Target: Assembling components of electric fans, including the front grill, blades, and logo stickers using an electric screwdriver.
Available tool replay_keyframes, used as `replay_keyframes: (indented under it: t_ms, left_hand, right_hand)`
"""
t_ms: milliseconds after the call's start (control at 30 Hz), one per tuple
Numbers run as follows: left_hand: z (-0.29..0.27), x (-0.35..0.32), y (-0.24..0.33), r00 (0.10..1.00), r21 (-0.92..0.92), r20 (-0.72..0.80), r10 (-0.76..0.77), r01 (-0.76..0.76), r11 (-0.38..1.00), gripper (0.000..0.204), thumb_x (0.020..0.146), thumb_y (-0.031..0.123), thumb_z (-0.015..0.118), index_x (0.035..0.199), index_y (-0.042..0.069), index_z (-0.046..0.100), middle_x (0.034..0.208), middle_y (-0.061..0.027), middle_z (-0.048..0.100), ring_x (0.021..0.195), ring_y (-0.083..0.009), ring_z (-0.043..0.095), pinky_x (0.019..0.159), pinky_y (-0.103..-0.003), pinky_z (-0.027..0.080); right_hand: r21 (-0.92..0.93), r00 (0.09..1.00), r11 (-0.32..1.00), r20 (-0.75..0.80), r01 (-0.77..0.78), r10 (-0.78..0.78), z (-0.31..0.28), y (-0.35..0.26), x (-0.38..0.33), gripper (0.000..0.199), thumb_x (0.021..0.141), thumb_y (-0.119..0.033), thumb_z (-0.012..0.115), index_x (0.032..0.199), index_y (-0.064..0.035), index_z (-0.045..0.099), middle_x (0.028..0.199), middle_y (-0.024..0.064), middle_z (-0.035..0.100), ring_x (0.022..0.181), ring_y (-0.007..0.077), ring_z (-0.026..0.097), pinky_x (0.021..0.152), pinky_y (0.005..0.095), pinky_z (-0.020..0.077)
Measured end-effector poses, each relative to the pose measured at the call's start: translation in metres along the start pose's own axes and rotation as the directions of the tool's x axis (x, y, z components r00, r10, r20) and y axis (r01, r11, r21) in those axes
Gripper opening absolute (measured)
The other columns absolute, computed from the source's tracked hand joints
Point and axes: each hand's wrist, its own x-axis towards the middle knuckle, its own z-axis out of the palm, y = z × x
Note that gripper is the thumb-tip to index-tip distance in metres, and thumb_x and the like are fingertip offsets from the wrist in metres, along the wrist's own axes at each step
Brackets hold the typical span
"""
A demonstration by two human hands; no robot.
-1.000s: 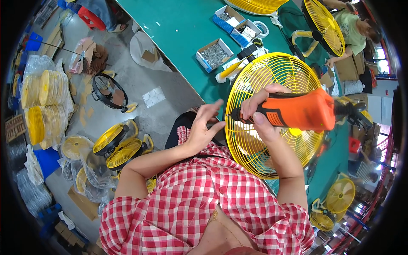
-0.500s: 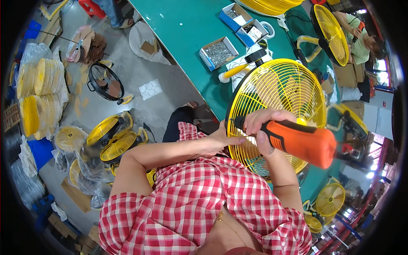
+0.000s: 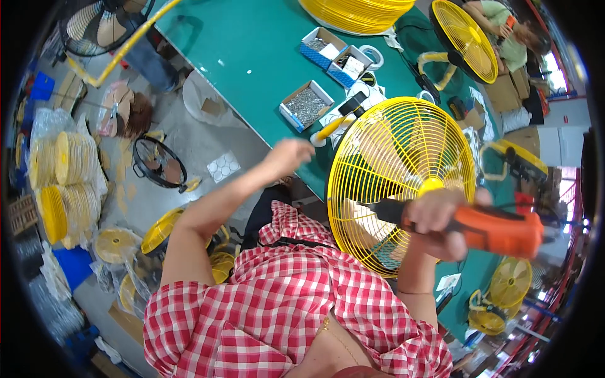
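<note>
My right hand [image 3: 439,217] is wrapped round an orange and black power screwdriver [image 3: 507,230], smeared by motion. The tool lies across the front of a fan with a round yellow wire guard [image 3: 432,185], its dark nose pointing left over the guard's lower part. Transparent-looking blades show behind the wires. At the fan's upper left is a yellow tube [image 3: 330,130] with a black fitting. My left hand [image 3: 290,156] is off the fan, over the table's edge near the tube's end. Its blurred fingers look bent, and whether they hold anything does not show.
On the green table [image 3: 236,47] stand a box of small metal parts [image 3: 306,104], two more small boxes, a tape roll [image 3: 373,58] and stacked yellow guards [image 3: 359,14]. Another fan [image 3: 465,39] stands far right, near a person. Fans and wrapped guards lie on the floor at left.
My left hand has left the fan's rim and swung up and left toward the parts box. My right hand has drawn the screwdriver rightward, away from the rim. The view has shifted somewhat.
</note>
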Motion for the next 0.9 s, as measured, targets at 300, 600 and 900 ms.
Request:
replay_keyframes:
  t_ms: [300,600,900]
  left_hand:
    - [0.007,0.135,-0.099,0.985,0.568,-0.122,0.126,-0.035,0.822,0.019,0.077,0.012,0.055,0.095,0.006,0.059,0.085,-0.0173,0.062,0.081,-0.0342,0.059,0.073,-0.044,0.047]
    - [0.022,0.139,-0.058,0.988,0.288,-0.061,-0.145,0.157,0.945,0.03,0.073,0.025,0.063,0.087,-0.001,0.062,0.081,-0.0252,0.06,0.077,-0.0415,0.059,0.067,-0.046,0.046]
    - [0.005,0.153,-0.061,0.892,-0.909,0.298,-0.34,0.374,0.183,0.021,0.089,0.005,0.048,0.11,0.0,0.052,0.095,-0.0071,0.054,0.078,-0.0129,0.05,0.065,-0.022,0.041]
  right_hand:
    - [-0.477,0.756,0.797,-0.344,0.369,-0.556,-0.014,-0.106,-0.036,0.055,0.075,-0.023,0.063,0.119,-0.0042,0.036,0.065,0.0021,0.041,0.049,0.0101,0.043,0.049,0.023,0.037]
    - [-0.647,0.65,0.65,-0.301,0.398,-0.698,-0.022,-0.181,-0.113,0.047,0.08,-0.022,0.055,0.12,-0.0049,0.036,0.07,0.0053,0.042,0.056,0.0154,0.043,0.056,0.0286,0.0351]
    - [-0.734,0.603,0.534,-0.215,0.419,-0.768,-0.034,-0.237,-0.155,0.046,0.082,-0.024,0.051,0.122,-0.0066,0.038,0.073,0.0068,0.042,0.06,0.0156,0.044,0.062,0.0319,0.0365]
